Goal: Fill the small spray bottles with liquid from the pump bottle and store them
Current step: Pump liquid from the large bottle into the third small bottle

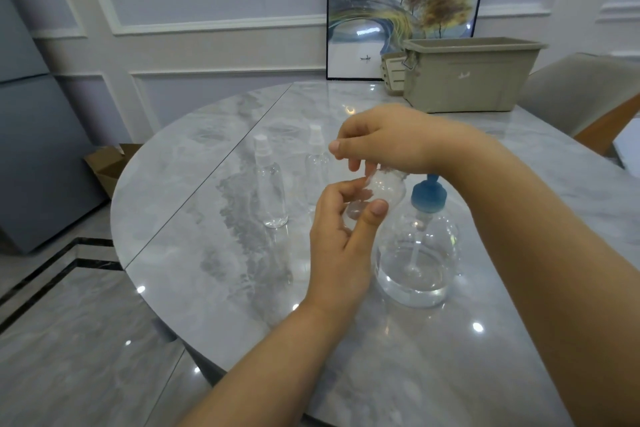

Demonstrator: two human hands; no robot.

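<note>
Held item: one small clear spray bottle [381,189], tilted, raised above the marble table [194,253] just left of the pump bottle. The left hand [341,239] grips its body, thumb across the near side and fingers curled behind. The right hand [384,144] pinches at its top end — fingers bent down over the neck; whether a cap is there cannot be told, the fingers hiding it.

Standing items: two more small spray bottles, capped and upright — left one [270,189] apart from the hands, the other [317,166] partly behind the left hand's fingers. Both look clear; fill level cannot be told.

Pump bottle [420,253]: round, clear, blue pump head, upright beneath the right wrist, liquid low in its base.

Far side of table: beige storage bin [471,76], open-topped, a smaller beige container [393,71] at its left. Framed picture [401,7] of deer and trees leans on the wall behind. Chair [585,90] at right; cardboard box [107,163] on the floor at left.
</note>
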